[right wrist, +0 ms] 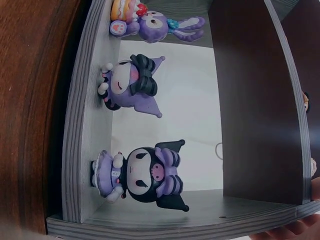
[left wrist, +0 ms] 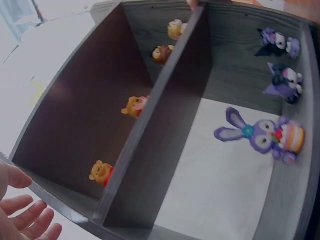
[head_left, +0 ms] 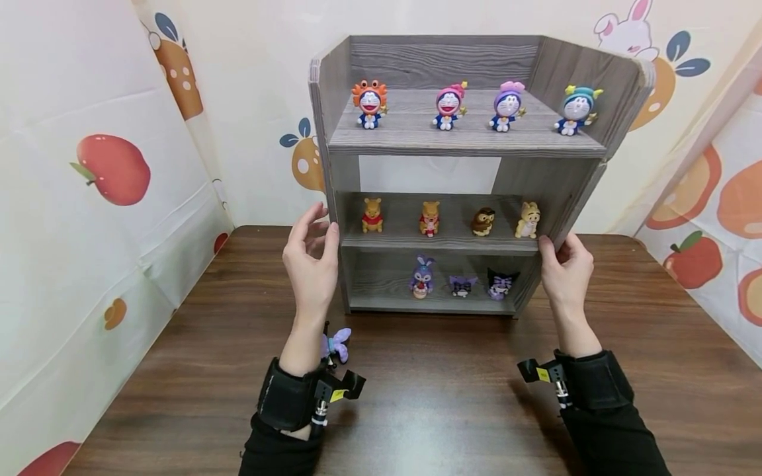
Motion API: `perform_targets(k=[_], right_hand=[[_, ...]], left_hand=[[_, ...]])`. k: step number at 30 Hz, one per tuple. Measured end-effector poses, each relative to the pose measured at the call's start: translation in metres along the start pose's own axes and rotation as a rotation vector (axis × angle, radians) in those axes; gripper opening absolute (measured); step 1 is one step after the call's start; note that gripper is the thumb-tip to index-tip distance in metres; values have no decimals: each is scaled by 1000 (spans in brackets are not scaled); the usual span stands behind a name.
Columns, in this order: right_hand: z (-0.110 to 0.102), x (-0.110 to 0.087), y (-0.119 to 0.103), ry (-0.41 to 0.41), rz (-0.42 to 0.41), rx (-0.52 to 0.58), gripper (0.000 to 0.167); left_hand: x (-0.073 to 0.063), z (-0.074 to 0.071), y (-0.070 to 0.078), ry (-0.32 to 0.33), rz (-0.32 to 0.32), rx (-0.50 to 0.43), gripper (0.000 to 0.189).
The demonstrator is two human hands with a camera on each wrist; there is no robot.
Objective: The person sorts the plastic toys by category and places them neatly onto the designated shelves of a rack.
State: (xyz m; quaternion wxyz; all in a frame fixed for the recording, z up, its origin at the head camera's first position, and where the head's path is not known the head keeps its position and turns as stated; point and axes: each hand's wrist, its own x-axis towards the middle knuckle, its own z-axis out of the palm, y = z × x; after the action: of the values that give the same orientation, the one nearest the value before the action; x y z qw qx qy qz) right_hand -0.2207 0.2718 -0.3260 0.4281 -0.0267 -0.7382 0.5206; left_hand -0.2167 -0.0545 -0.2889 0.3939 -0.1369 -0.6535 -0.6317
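A grey wood-grain display shelf (head_left: 443,59) with three tiers stands upright on the table. My right hand (head_left: 568,271) grips its right side panel, thumb over the front edge and fingers outside. Beside the left panel, my left hand (head_left: 312,264) is raised with loosely bent fingers, thumb right at the panel's edge. On the bottom tier stand a purple rabbit figurine (left wrist: 262,135), a purple-hooded figurine (right wrist: 127,82) and a black-hooded figurine (right wrist: 142,175). The middle tier carries two bear figurines (head_left: 372,215), an owl figurine (head_left: 483,222) and a pale yellow rabbit figurine (head_left: 528,220).
Several blue-and-white cat figurines in colourful hats (head_left: 449,106) line the top tier. A purple-and-black figurine (head_left: 340,344) lies on the brown table (head_left: 440,396), partly hidden by my left forearm. Fruit-print sheets (head_left: 250,86) hang behind and at both sides.
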Motion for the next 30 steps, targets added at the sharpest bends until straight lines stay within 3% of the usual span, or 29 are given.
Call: perform_targets(k=[7, 11, 16, 22, 30], right_hand=[[0, 0, -2, 4, -10, -4, 18], [-1, -1, -8, -4, -11, 0, 19], [-2, -4, -19, -14, -6, 6, 20], [-1, -1, -1, -5, -5, -4, 21], [0, -1, -3, -1, -7, 14, 20]], left_hand=[[-1, -10, -2, -34, 40, 94, 29], [-2, -16, -3, -104, 77, 179, 29], [-7, -26, -6, -236, 113, 309, 29], [-16, -38, -9, -420, 140, 484, 25], [-37, -53, -15, -710, 98, 757, 26]])
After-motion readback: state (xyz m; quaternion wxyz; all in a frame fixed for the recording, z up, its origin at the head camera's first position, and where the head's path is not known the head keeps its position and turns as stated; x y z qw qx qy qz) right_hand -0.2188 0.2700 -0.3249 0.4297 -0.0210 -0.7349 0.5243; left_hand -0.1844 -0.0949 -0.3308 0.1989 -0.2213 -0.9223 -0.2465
